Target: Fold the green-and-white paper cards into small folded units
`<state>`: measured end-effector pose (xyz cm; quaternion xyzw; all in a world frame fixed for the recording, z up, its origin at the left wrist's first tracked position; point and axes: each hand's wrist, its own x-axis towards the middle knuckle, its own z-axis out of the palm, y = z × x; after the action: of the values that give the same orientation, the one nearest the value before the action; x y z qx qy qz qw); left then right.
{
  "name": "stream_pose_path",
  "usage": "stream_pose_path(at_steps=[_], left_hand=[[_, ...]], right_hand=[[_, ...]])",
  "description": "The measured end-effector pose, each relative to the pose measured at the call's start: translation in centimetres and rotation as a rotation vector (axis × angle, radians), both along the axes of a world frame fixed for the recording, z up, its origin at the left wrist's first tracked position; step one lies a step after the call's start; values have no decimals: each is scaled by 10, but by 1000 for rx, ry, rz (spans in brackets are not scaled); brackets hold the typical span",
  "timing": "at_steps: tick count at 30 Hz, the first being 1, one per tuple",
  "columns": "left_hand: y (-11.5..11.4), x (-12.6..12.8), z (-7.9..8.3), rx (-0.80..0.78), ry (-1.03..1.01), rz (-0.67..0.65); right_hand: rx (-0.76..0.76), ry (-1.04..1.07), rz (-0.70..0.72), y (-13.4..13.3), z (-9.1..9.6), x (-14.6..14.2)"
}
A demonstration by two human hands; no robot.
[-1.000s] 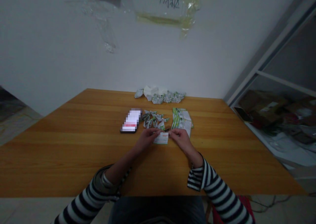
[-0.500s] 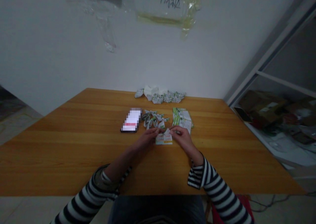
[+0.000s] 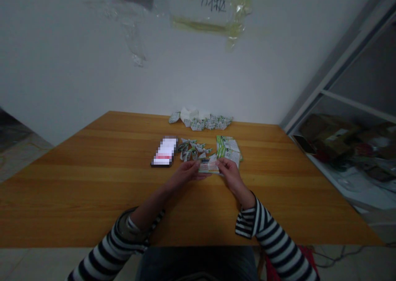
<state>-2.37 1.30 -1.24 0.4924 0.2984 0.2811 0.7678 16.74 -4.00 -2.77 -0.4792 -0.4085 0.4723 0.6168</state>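
Note:
A small printed sheet of paper (image 3: 208,166), white with coloured print, is stretched between both hands just above the table. My left hand (image 3: 187,171) pinches its left edge, the fingers partly beneath it. On the opposite edge, my right hand (image 3: 228,169) grips it between thumb and fingers. Right behind the hands lies a loose pile of folded, twisted paper pieces (image 3: 193,149), green and white. A stack of flat printed leaflets (image 3: 228,146) rests beyond my right hand, partly covered by it.
A phone (image 3: 165,151) with a lit, blurred screen lies left of the paper pieces. Crumpled printed papers (image 3: 204,122) and white tissue (image 3: 189,114) line the wall edge of the wooden table (image 3: 108,182). Cardboard boxes (image 3: 331,128) sit on a shelf at right.
The sheet has been raised and tilted, its lower edge now higher. My left fingers have slid under it, and my right hand has shifted slightly right.

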Motion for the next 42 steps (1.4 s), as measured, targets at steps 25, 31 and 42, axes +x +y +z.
stream_pose_path(at_steps=[25,31,42], left_hand=[[1,0,1,338,-81,-14],[-4,-3,11,375,43,-46],[-14,13,0,426,128,194]], right_hand=[[288,-476,-130,-3,-1,3],[508,-670,-118,-10,10,-1],[95,-198,-92,-5,-6,-27]])
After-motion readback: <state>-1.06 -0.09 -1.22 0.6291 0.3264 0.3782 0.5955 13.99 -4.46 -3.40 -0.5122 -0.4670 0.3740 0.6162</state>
